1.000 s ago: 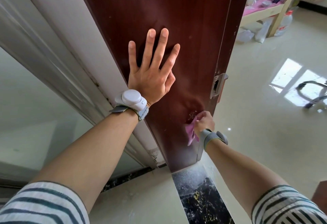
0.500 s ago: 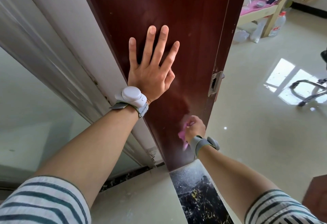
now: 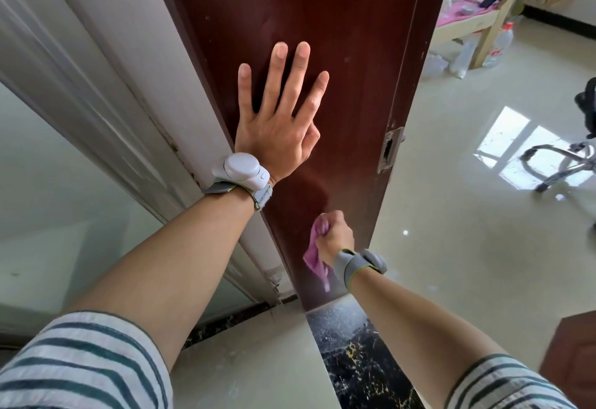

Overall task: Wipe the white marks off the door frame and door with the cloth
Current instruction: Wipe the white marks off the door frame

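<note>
Okay, I see the left hand (image 3: 277, 124) flat on the dark red door (image 3: 338, 37), fingers spread wide and straight. Below it and nearer the door's edge, the right hand (image 3: 335, 236) is fisted around the pink cloth (image 3: 314, 257), pressing it on the door's lower part; a cloth tail hangs under the fist.

The left hand (image 3: 277, 131) lies flat, fingers spread, on the dark red-brown door (image 3: 322, 21). Lower down, near the door's bottom edge, the right hand (image 3: 335, 236) grips a bunched pink cloth (image 3: 314, 260) against the wood. A black marble threshold (image 3: 351, 360) lies below.
</note>
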Demonstrator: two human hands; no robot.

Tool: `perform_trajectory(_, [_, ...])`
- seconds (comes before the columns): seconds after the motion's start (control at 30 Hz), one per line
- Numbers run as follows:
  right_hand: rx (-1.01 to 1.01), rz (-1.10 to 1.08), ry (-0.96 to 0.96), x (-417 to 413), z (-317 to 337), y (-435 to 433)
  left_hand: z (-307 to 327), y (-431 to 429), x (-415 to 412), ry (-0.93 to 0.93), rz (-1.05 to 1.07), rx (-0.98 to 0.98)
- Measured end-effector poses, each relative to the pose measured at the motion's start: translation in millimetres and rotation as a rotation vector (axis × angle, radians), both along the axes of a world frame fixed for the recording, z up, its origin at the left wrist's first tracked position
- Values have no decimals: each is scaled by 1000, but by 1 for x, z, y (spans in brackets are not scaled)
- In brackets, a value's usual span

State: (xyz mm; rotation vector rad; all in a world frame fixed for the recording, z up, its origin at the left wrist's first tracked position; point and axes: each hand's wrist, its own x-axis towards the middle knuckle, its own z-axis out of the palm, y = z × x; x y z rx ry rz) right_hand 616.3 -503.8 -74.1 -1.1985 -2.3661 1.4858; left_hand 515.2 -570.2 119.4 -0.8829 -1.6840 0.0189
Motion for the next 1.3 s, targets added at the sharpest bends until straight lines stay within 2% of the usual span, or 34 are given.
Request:
perform_trajectory(0.1, [29,-101,22,10,11,31,0,-1,-1,2,3,-7])
perform_trajectory(0.4, [223,-94,160,49,86,116,2,0,6,-42,-2,-13])
perform_trajectory(0.5, [400,-64,210,48,119,133,8,4,13,-107,-20,-79])
perform_trajectory(0.73, [743,-43,649,36,210,167,62,46,26,-114,-122,-91])
perform_trajectory(0.93, [895,62,852,13,282,202,96,74,26,-84,-57,-47])
perform_trajectory(1.03, [984,143,902,-1,280,211,90,78,23,-71,-14,-29])
perform_trajectory(1.17, [953,165,962,-11,248,218,80,87,20,-38,-15,49])
perform_trajectory(1.23, [978,264,923,-9,223,215,76,94,20,-36,-22,83])
perform_trajectory(1.3, [1005,365,805,-3,196,215,74,96,19,-32,-19,100])
